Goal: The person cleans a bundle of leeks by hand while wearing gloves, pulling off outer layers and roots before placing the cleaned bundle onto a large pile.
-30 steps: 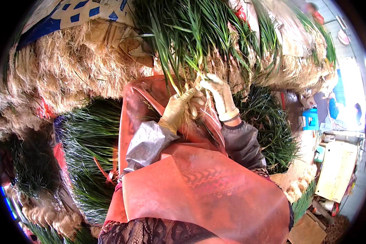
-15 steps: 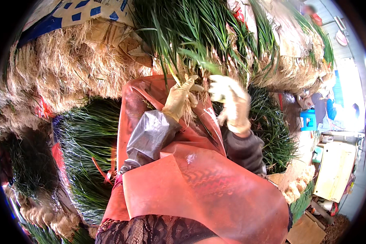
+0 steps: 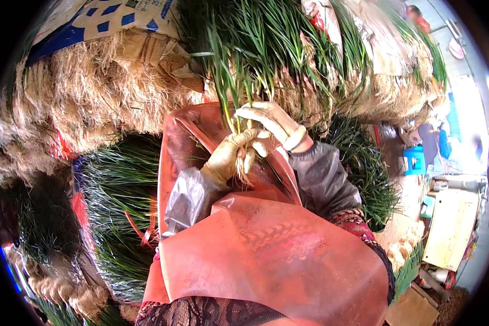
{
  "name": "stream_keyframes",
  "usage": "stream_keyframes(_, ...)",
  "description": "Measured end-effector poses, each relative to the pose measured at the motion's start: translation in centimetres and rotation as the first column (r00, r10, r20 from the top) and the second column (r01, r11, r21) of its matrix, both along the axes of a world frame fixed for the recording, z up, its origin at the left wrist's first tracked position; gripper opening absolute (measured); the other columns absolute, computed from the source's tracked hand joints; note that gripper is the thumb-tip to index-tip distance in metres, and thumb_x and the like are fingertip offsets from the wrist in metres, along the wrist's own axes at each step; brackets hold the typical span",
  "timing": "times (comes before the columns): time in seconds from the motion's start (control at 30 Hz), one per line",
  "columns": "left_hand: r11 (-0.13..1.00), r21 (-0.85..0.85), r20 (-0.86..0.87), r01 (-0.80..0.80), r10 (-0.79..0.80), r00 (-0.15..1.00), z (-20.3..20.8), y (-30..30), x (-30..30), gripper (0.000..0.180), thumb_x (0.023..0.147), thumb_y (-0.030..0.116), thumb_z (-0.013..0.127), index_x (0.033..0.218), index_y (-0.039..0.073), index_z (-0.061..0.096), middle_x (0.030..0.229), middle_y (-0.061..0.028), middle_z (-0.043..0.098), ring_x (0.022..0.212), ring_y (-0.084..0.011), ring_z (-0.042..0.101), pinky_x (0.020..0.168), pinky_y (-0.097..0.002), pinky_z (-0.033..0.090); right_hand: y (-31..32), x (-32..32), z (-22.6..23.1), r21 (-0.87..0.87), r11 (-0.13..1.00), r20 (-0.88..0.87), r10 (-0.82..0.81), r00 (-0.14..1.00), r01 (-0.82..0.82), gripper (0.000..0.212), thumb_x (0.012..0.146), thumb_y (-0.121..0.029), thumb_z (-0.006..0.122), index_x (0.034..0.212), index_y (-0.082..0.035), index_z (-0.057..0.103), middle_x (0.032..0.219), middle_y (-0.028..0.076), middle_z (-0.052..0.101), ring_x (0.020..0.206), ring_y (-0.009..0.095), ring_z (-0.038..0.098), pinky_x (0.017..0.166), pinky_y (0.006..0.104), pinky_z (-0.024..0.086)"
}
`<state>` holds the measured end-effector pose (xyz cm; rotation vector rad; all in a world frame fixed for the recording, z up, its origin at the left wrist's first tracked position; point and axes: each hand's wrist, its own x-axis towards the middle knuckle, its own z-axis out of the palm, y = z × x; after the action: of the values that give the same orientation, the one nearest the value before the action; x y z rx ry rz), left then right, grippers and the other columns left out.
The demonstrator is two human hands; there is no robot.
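My left hand (image 3: 229,155), in a cream glove, is closed round the lower ends of a small bunch of green onions (image 3: 234,106). Their pale stringy roots hang below its fingers, and the green leaves point away from me. Just above it, my gloved right hand (image 3: 271,120) reaches across from the right, its fingers bent round the same stalks; the fingertips are partly hidden. An orange-red plastic apron (image 3: 277,244) covers my lap and rises in folds under both hands. Directly beyond lies a big pile of green onions (image 3: 271,49), roots toward me.
Thick rows of straw-coloured roots (image 3: 98,89) stand at the far left under a printed sack (image 3: 119,19). Leafy bundles lie left (image 3: 122,212) and right (image 3: 364,174) of the apron. A blue plastic stool (image 3: 414,160) and a pale wooden board (image 3: 451,228) are farther right.
My right hand, blurred and apart before, has come left onto the stalks. More stalks are now in my left hand, which has moved slightly nearer me.
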<state>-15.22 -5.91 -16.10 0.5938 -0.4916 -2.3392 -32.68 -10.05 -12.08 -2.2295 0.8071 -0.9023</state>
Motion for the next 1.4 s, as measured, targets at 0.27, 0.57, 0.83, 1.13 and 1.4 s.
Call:
stream_keyframes(0.27, 0.951, -0.186, 0.129, -0.248, 0.274, 0.953, 0.0, -0.2, 1.3, 0.034, 0.098, 0.028, 0.047, 0.113, 0.000, 0.059, 0.078, -0.0099, 0.067, 0.044, -0.0103, 0.053, 0.039, -0.0194, 0.041, 12.3, -13.4, -7.6, 0.128, 0.714, -0.740, -0.393, 0.546, 0.688, 0.028, 0.086, -0.027, 0.059, 0.102, -0.005, 0.065, 0.091, 0.014, 0.065, 0.073, 0.027, 0.064, 0.063, 0.0366, 0.051)
stream_keyframes(0.57, 0.911, -0.305, 0.377, -0.279, 0.384, 0.843, -0.2, -2.4, -2.8, 0.033, 0.089, 0.023, 0.064, 0.111, -0.001, 0.061, 0.084, -0.0083, 0.067, 0.044, -0.0101, 0.055, 0.041, -0.0217, 0.043, -6.2, -4.1, -3.6, -0.119, 0.714, -0.610, -0.601, 0.516, 0.690, 0.039, 0.086, -0.036, 0.062, 0.115, -0.009, 0.058, 0.104, 0.010, 0.067, 0.089, 0.024, 0.067, 0.071, 0.0360, 0.053)
stream_keyframes(0.83, 0.944, -0.180, 0.371, -0.278, 0.327, 0.869, -4.1, -3.2, -4.7, 0.023, 0.084, 0.018, 0.070, 0.096, -0.001, 0.064, 0.075, 0.0005, 0.063, 0.060, -0.0061, 0.053, 0.055, -0.0196, 0.041, -3.4, -3.1, -2.5, 0.785, 0.619, 0.173, -0.214, 0.961, -0.003, 0.040, 0.094, -0.021, 0.055, 0.124, 0.005, 0.050, 0.112, 0.010, 0.062, 0.104, 0.013, 0.059, 0.083, 0.0234, 0.049)
stream_keyframes(1.13, 0.986, -0.034, 0.115, -0.164, 0.167, 0.979, -1.4, -1.5, -2.2, 0.016, 0.087, 0.010, 0.065, 0.099, 0.000, 0.063, 0.081, -0.0041, 0.065, 0.069, -0.0113, 0.061, 0.059, -0.0197, 0.048, -1.5, -2.7, -2.9, -0.254, 0.956, -0.442, -0.248, 0.862, 0.145, 0.011, 0.082, -0.014, 0.058, 0.090, -0.008, 0.064, 0.082, 0.008, 0.064, 0.076, 0.028, 0.062, 0.068, 0.0359, 0.051)
stream_keyframes(1.4, 0.966, -0.255, -0.091, -0.050, 0.028, 0.995, 2.8, 0.9, 1.0, 0.021, 0.086, 0.014, 0.065, 0.099, 0.000, 0.059, 0.088, -0.0093, 0.064, 0.076, -0.0168, 0.063, 0.065, -0.0284, 0.053, 0.7, -7.1, -4.3, -0.136, 0.925, -0.934, -0.239, 0.266, 0.355, 0.015, 0.083, -0.010, 0.057, 0.092, -0.006, 0.068, 0.090, 0.012, 0.067, 0.084, 0.028, 0.065, 0.073, 0.0348, 0.053)
